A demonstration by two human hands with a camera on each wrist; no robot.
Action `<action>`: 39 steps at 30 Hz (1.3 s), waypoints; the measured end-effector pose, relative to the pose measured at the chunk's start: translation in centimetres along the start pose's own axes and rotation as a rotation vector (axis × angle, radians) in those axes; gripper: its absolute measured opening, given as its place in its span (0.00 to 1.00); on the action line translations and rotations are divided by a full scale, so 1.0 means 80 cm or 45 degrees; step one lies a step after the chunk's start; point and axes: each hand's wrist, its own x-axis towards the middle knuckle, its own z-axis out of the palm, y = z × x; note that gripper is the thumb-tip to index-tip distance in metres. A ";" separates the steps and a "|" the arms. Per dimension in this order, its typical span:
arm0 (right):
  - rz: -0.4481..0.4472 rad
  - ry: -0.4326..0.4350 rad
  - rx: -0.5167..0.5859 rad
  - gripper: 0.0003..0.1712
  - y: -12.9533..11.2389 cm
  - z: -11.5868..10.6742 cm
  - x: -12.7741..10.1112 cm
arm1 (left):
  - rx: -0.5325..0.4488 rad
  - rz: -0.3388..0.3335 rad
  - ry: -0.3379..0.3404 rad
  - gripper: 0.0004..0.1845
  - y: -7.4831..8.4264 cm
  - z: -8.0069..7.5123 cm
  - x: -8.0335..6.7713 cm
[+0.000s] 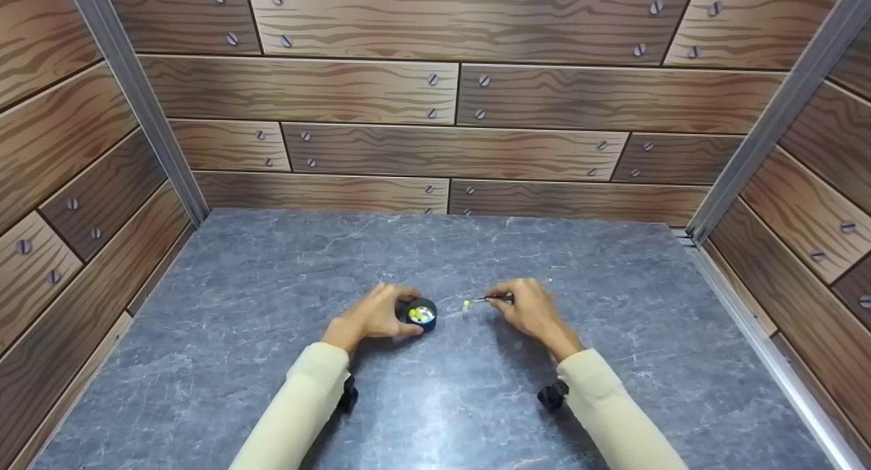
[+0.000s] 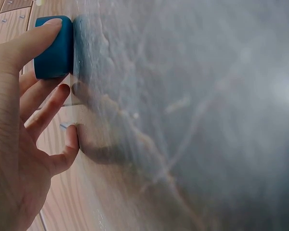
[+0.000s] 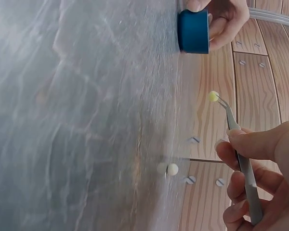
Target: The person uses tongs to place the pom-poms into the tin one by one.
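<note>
My left hand point(image 1: 373, 313) grips a small round blue container point(image 2: 54, 52) on the grey tabletop, thumb on the near side and fingers behind. Several yellow balls point(image 1: 416, 314) lie inside its shiny interior. In my right hand point(image 1: 533, 313) a pair of bent-tip metal tweezers point(image 3: 251, 190) is pinched between thumb and fingers. Their tips hold a small yellow ball point(image 3: 214, 96), which hangs above the table, to the right of the container in the head view. A white ball point(image 3: 172, 169) rests on the tabletop beyond the right hand.
Wood-patterned panels point(image 1: 371, 92) wall in the grey marbled tabletop point(image 1: 306, 252) at the back and both sides. Metal rails run along the left corner point(image 1: 143, 109) and right corner point(image 1: 762, 116). A dark wrist strap point(image 1: 554, 394) shows below the right sleeve.
</note>
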 end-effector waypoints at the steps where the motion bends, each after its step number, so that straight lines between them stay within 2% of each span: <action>1: -0.004 -0.001 0.001 0.06 -0.001 0.001 0.001 | -0.002 0.005 0.002 0.35 0.000 0.000 0.000; 8: -0.038 0.006 0.022 0.06 -0.011 0.007 0.005 | -0.019 0.017 0.004 0.33 0.000 -0.001 0.001; 15: -0.019 0.001 0.020 0.07 -0.022 0.014 0.007 | -0.024 0.038 0.010 0.33 0.001 -0.001 0.001; 23: -0.047 0.011 0.028 0.07 -0.032 0.023 0.010 | -0.002 0.134 0.029 0.30 -0.002 -0.001 0.001; 28: -0.079 0.011 0.017 0.07 -0.036 0.028 0.011 | -0.005 0.152 0.037 0.30 -0.004 -0.001 0.001; 31: -0.095 0.012 0.019 0.06 -0.039 0.030 0.012 | -0.003 0.156 0.034 0.30 -0.004 -0.001 0.002; 39: -0.092 -0.027 0.054 0.07 -0.047 0.038 0.014 | -0.010 0.097 0.014 0.31 -0.002 -0.001 0.002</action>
